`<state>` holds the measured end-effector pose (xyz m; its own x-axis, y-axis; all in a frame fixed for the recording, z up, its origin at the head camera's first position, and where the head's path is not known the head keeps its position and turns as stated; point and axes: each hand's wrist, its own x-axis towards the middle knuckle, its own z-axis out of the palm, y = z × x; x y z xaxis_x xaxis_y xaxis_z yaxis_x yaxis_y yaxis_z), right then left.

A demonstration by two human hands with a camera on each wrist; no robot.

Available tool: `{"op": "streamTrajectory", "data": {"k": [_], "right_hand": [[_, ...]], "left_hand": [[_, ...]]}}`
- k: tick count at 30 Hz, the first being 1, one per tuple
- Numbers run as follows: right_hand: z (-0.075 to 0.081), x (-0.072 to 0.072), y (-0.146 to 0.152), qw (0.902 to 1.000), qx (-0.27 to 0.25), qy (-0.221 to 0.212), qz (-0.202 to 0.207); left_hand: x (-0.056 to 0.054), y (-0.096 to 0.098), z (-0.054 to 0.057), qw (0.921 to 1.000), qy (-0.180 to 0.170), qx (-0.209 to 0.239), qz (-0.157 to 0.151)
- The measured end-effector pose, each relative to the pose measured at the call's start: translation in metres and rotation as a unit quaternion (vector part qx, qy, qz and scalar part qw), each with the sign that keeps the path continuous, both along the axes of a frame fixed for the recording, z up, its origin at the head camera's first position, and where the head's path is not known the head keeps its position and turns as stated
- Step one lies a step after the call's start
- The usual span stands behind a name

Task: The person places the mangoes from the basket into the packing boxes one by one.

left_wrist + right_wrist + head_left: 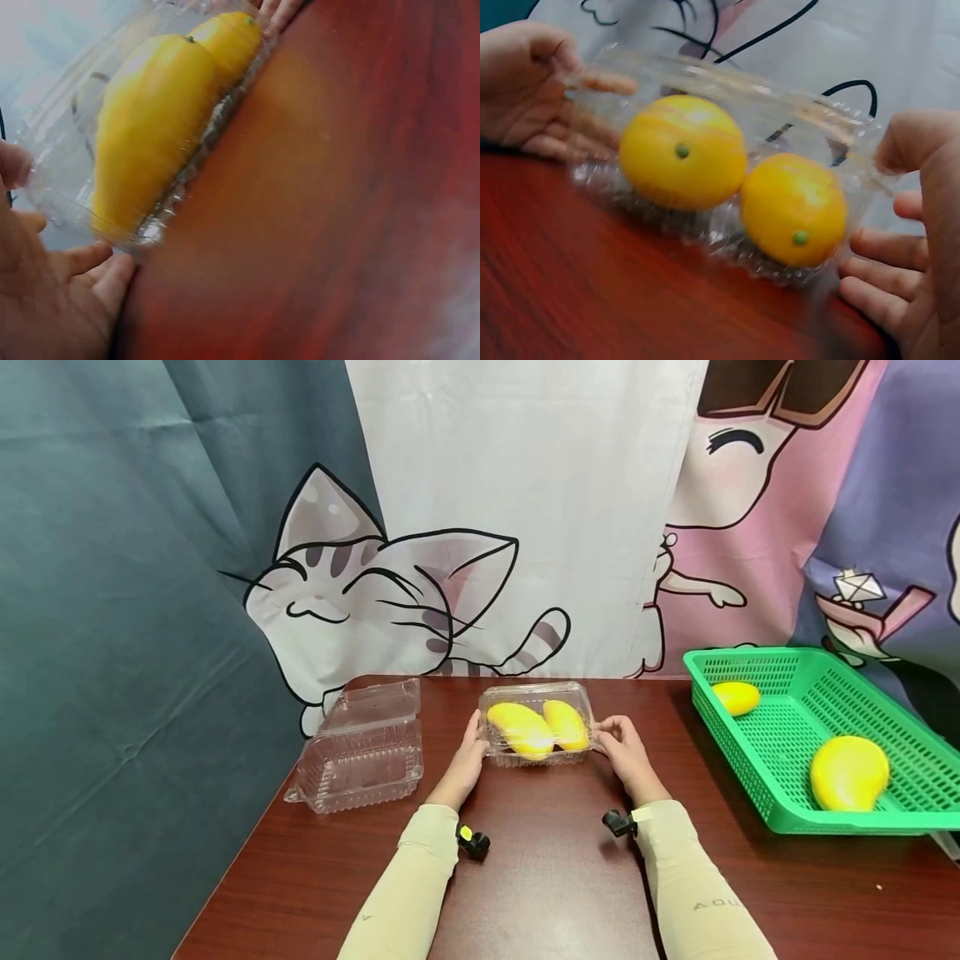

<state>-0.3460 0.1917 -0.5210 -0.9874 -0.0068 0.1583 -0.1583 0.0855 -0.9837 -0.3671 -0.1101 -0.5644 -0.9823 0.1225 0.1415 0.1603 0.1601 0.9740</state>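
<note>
Near the table's [540, 877] back edge, the clear clamshell [536, 695] is gripped at its left end by the left hand [467, 758] and pinched opposite by the right hand [624, 752]; best kept level, lest the mangoes [521, 729] be rolled.

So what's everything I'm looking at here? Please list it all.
Filled clamshell: one, clear plastic, table's far middle
Mango-like fruits: two, yellow, inside it
Empty clamshell: one, clear plastic, open at left
Mesh basket: one, green, right
Basket fruits: two, yellow, inside it
Table: one, reddish-brown, foreground
Cartoon backdrop: one, multicoloured, behind
Wrist cameras: two, black, at wrists
Sleeves: two, cream, forearms
Left grip: one, bare, filled clamshell's left end
Right grip: one, bare, its right end
</note>
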Motion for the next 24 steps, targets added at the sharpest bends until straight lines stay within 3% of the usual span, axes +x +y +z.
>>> {"op": "streamTrajectory", "data": {"k": [2, 4, 6, 8, 12, 15, 24], "right_hand": [[-0.001, 0.001, -0.001, 0.9981, 0.05, 0.001, -0.036], [-0.003, 0.001, -0.002, 0.993, 0.103, 0.0, -0.057], [-0.003, 0.002, -0.004, 0.9881, 0.14, -0.004, -0.063], [-0.003, 0.002, -0.006, 0.9896, 0.134, -0.017, -0.048], [0.0, 0.006, -0.011, 0.9956, 0.045, -0.082, -0.004], [0.002, 0.008, -0.013, 0.9914, -0.02, -0.129, 0.016], [0.002, 0.009, -0.017, 0.9851, -0.113, -0.118, 0.055]], "left_hand": [[0.036, 0.009, 0.042, 0.9972, -0.031, -0.028, 0.062], [0.044, 0.013, 0.05, 0.9926, -0.037, -0.034, 0.111], [0.049, 0.015, 0.052, 0.9876, -0.027, -0.048, 0.147], [0.051, 0.015, 0.05, 0.9846, -0.013, -0.063, 0.163], [0.047, 0.014, 0.041, 0.9879, -0.015, -0.015, 0.154], [0.045, 0.016, 0.04, 0.9869, -0.032, 0.033, 0.155], [0.046, 0.028, 0.047, 0.9715, -0.072, 0.115, 0.194]]}}
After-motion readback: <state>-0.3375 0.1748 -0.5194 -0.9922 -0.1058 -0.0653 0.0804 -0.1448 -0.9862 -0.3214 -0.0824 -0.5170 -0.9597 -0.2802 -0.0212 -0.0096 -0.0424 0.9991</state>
